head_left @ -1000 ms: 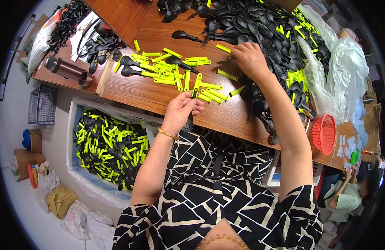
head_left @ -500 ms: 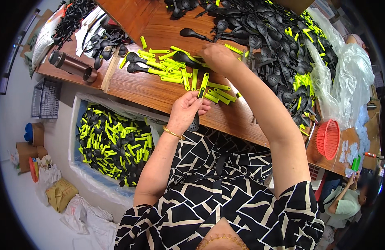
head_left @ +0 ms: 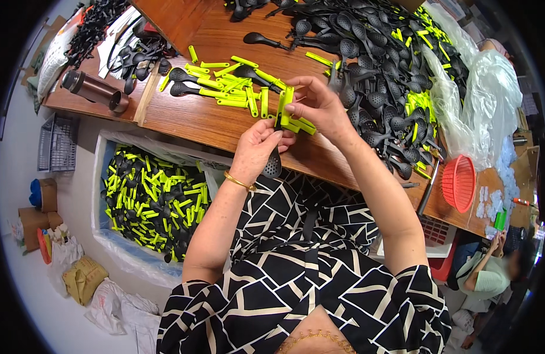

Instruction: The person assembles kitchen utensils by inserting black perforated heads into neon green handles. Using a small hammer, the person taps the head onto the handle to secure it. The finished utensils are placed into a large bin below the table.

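Two bare hands are meeting over the near edge of the wooden counter [head_left: 213, 127], working on one utensil: the left hand [head_left: 258, 147] is closing its grip around a black slotted spoon [head_left: 273, 167], whose perforated bowl is hanging down just past the counter's edge, while the right hand [head_left: 317, 106] is pinching a lime-green handle sleeve [head_left: 286, 106] between thumb and fingertips, upright and right at the top of the spoon's stem. Whether the sleeve is fully seated on the stem is impossible to tell, since the fingers are covering the joint. Judging by how things are lying, the work is well under way but far from over: a big bin [head_left: 148, 203] down at the left is holding many finished black-and-green pieces, yet a deep heap of bare black spoons [head_left: 373, 65] is still spreading across the far right of the counter, and loose green sleeves [head_left: 237, 91] are scattered just beyond the hands (a few assembled spoons are lying among them). A red plastic basket [head_left: 459, 183] is sitting at the counter's right end, beside clear plastic bags [head_left: 491, 100], and a dark cylindrical flask [head_left: 95, 91] is lying on its side at the left.
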Demonstrator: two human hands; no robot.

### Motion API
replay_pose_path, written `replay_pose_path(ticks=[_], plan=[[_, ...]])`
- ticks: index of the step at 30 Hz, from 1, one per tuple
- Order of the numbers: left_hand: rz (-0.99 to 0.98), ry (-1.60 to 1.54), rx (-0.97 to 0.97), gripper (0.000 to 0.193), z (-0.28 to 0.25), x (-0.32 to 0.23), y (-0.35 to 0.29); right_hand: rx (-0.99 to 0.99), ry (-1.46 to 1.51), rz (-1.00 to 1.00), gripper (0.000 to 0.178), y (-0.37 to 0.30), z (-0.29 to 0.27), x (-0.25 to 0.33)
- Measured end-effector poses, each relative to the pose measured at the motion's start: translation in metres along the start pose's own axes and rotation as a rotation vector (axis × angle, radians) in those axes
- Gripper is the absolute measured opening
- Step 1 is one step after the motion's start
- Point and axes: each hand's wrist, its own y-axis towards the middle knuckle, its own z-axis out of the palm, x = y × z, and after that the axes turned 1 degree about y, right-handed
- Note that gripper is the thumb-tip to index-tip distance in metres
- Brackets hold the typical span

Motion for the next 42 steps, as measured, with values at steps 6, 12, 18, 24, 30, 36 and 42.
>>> replay_pose_path(ticks=[6, 12, 18, 24, 30, 36, 42], plan=[[0.015, 0.014, 0.002, 0.03, 0.018, 0.001, -0.01, -0.027, -0.047, 0.019, 0.039, -0.017, 0.007, -0.001], [0.053, 0.07, -0.006, 0.029, 0.028, -0.007, -0.019, -0.083, 0.223, 0.006, 0.041, -0.022, -0.001, 0.01], [0.079, 0.057, 0.021, 0.029, 0.031, -0.007, -0.022, -0.052, 0.002, -0.104, 0.04, -0.023, -0.001, -0.001], [0.063, 0.082, -0.055, 0.023, 0.036, -0.003, -0.025, -0.142, -0.457, -0.291, 0.045, -0.031, 0.002, 0.005], [0.296, 0.236, -0.093, 0.019, 0.037, 0.006, -0.025, -0.12, 0.129, -0.042, 0.04, -0.047, 0.025, 0.002], [0.607, 0.766, -0.278, 0.016, 0.039, 0.003, -0.038, -0.15, 0.17, -0.044, 0.03, -0.063, 0.036, -0.003], [0.457, 0.397, -0.191, 0.019, 0.03, 0.006, -0.036, -0.005, 0.307, 0.055, 0.032, -0.048, 0.031, -0.002]])
